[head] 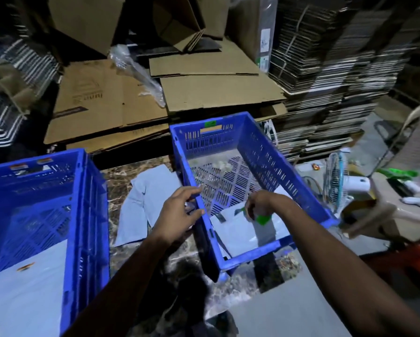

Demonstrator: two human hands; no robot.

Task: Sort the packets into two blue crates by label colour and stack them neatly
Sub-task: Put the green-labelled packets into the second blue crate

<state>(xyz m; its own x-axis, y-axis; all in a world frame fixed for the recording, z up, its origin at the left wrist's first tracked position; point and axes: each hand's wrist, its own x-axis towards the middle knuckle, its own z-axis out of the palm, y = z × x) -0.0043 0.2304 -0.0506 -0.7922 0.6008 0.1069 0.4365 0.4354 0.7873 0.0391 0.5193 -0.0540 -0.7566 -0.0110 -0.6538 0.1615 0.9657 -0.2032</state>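
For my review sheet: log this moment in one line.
right hand placing green-label packet in right crate | left hand on its rim | left crate: orange-label packet

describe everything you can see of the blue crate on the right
The right blue crate is slotted plastic, open-topped, sitting slightly askew on the marbled surface. A green tag sits above its far handle slot. Grey packets lie at its near end; the far floor is mostly bare. The left hand grips its left rim; the right hand reaches inside, at a green label.
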